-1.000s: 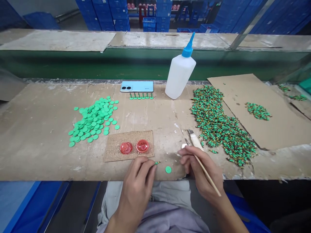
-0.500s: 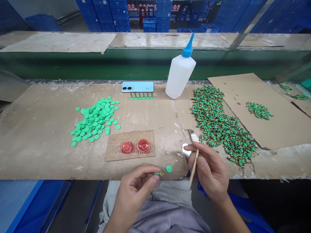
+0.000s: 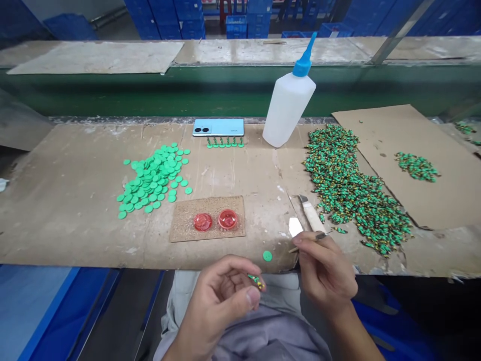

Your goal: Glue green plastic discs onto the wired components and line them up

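Note:
My left hand (image 3: 227, 301) holds a small green, yellow and dark figurine (image 3: 256, 281) at its fingertips, over my lap in front of the table edge. My right hand (image 3: 326, 268) is closed round a thin wooden stick tool (image 3: 320, 235), whose fine dark tip points right. A single green disc (image 3: 267, 255) with small holes lies on the table between the hands. Just beyond my right hand are a craft knife (image 3: 311, 211) with a pale handle and a shiny white flat piece (image 3: 295, 226). One loose green figurine (image 3: 340, 230) lies near the tool's tip.
Two red cups (image 3: 227, 219) sit on a brown board (image 3: 180, 228). Green discs (image 3: 150, 183) are heaped left, figurines (image 3: 345, 175) right. A phone (image 3: 218, 127) lies behind a row of standing figurines (image 3: 225, 143). A white glue bottle (image 3: 287, 108) stands tilted; cardboard (image 3: 432, 200) lies right.
The stick tool has turned from pointing down toward me to lying nearly level in my right hand. My left fingers have opened somewhat, showing more of the figurine. The view has shifted slightly.

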A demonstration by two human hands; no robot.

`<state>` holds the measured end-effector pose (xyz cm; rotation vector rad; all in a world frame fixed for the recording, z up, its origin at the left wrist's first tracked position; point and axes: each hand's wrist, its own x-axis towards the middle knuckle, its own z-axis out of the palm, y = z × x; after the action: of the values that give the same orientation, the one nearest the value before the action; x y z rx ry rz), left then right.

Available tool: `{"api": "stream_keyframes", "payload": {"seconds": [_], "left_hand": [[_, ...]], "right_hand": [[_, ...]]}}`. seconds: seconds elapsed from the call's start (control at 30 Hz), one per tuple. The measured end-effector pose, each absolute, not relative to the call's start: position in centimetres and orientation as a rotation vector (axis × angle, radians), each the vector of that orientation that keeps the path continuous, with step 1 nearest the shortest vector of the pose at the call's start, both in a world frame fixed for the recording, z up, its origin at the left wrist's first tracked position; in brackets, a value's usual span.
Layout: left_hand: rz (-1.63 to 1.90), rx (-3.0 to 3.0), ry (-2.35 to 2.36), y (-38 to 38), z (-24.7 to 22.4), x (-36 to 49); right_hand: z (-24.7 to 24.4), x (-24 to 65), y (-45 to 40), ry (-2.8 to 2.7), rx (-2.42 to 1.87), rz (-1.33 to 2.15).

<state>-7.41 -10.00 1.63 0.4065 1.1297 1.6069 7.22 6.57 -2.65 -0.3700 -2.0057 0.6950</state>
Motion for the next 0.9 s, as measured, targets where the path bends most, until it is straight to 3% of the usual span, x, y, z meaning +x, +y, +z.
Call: {"api": "stream_keyframes", "payload": {"seconds": [0.6,0.9], "left_hand": [[1.730,0.844,1.430,-10.1,3.5,-7.4],[1.691,0.684,1.335,-10.9,2.2,-7.6]], "right_hand": [[-3.3,7.1,6.3,-2.026,-0.408,0.662],[-2.1,5.8,5.8,-1.772,-0.415,0.974]]}}
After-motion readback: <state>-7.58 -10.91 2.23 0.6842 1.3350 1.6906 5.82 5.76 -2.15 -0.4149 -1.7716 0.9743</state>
